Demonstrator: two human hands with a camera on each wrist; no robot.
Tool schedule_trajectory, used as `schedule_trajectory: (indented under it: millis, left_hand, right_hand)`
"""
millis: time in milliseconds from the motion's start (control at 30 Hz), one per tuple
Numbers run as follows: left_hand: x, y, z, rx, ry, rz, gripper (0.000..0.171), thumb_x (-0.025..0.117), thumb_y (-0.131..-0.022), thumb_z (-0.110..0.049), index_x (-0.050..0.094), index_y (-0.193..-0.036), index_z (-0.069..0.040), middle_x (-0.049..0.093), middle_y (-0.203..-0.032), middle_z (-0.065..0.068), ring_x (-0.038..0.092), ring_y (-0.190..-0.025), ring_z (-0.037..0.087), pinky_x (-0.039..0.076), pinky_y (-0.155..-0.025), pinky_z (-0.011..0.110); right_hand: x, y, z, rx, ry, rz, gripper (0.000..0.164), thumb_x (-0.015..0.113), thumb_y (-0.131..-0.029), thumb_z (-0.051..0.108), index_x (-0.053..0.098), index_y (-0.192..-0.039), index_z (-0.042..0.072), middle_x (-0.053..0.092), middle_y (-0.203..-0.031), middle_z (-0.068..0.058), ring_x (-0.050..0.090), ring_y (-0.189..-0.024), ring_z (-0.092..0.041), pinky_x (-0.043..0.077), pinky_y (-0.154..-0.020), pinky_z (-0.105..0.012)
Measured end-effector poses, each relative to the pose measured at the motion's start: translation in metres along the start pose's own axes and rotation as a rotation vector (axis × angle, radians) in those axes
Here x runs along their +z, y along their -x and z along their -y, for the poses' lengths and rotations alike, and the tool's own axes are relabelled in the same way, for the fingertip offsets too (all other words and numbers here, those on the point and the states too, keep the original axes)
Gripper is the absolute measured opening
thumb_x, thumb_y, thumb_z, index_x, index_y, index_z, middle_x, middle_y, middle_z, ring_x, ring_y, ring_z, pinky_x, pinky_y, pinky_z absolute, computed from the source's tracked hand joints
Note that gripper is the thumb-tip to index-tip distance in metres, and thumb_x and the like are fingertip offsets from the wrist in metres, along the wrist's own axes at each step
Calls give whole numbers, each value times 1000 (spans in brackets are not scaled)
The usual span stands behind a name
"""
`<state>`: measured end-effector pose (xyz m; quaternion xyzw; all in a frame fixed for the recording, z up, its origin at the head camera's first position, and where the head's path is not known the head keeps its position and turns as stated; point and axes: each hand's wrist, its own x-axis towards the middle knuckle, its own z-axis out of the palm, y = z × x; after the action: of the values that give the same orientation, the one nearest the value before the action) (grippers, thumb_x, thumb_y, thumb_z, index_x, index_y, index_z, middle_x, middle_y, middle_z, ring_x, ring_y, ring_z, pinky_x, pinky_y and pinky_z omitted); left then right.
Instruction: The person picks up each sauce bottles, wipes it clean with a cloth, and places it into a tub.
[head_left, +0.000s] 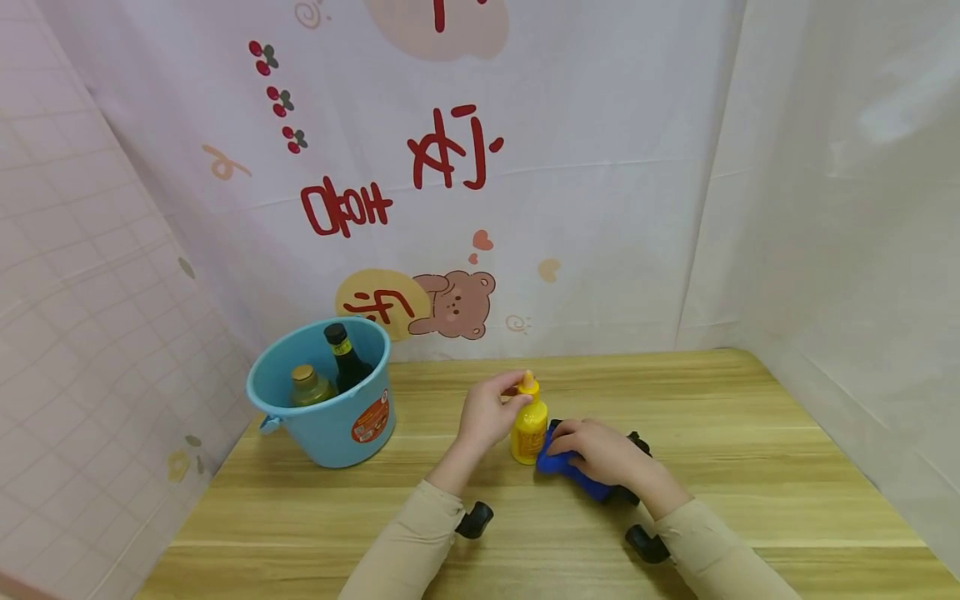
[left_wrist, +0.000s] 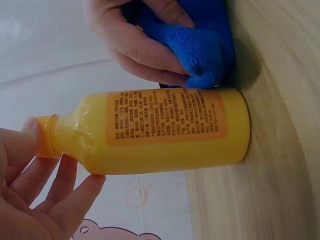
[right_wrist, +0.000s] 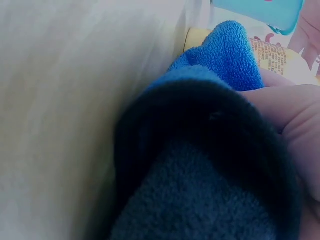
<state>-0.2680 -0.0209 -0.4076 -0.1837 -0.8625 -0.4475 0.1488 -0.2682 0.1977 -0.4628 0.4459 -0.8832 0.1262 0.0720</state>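
Note:
A yellow bottle [head_left: 529, 432] with a yellow cap stands upright on the wooden table, its orange label printed with small text facing the left wrist camera. My left hand [head_left: 489, 412] holds it at the cap and neck, thumb and fingers around the top. To the right, my right hand [head_left: 600, 452] grips a blue cloth [head_left: 573, 477] with a dark side. One bunched end of the cloth [left_wrist: 205, 57] is pressed near the bottle's lower side in the left wrist view. In the right wrist view, the cloth's dark fold hangs close over the table and hides part of the bottle [right_wrist: 270, 57].
A light blue bucket [head_left: 330, 433] stands at the left of the table [head_left: 750, 467]. Inside it are a dark bottle [head_left: 348, 362] with a black cap and a greenish bottle [head_left: 310, 388] with a tan cap. A printed white curtain [head_left: 600, 208] hangs behind.

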Motion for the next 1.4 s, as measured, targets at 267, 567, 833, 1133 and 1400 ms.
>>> schedule_trajectory:
  millis: [267,567,833,1133,1400]
  left_hand:
    - [-6,-3,-2,-22,7,57,29,71,-92,-9,71,-121,-10,69,-119,6,68,-100,24,57,-81,34]
    - [-9,-6,3,-47,56,144,31,66,-95,-5,69,-125,-10,67,-124,5,66,-108,26,56,-85,36]
    - [-9,-3,2,-76,156,92,33,71,-93,-13,68,-125,-8,68,-120,8,65,-107,30,57,-82,40]
    - [-7,-3,1,-53,146,21,26,75,-90,-12,71,-115,-9,70,-110,6,68,-96,24,58,-75,31]
    - [-5,-3,2,-45,101,15,24,74,-90,-12,71,-114,-10,69,-111,4,68,-96,25,58,-74,30]
  right_hand:
    - [-9,6,-7,-42,-65,-31,37,72,-83,-9,74,-111,15,64,-117,-4,63,-105,-25,53,-90,-43]
    - [-48,6,-8,-122,-105,-255,43,76,-78,-12,71,-115,11,63,-121,-10,62,-108,-32,54,-86,-49]
    - [-68,-7,-3,-154,-73,-321,42,78,-79,-8,72,-114,14,62,-124,-10,60,-112,-33,52,-91,-52]
    - [-62,-16,-4,-132,-70,-276,38,77,-80,-6,72,-114,11,63,-123,-9,60,-112,-33,51,-92,-50]
    - [-57,-18,-5,-125,-106,-186,36,74,-83,-7,71,-115,9,63,-122,-9,61,-111,-32,52,-92,-49]
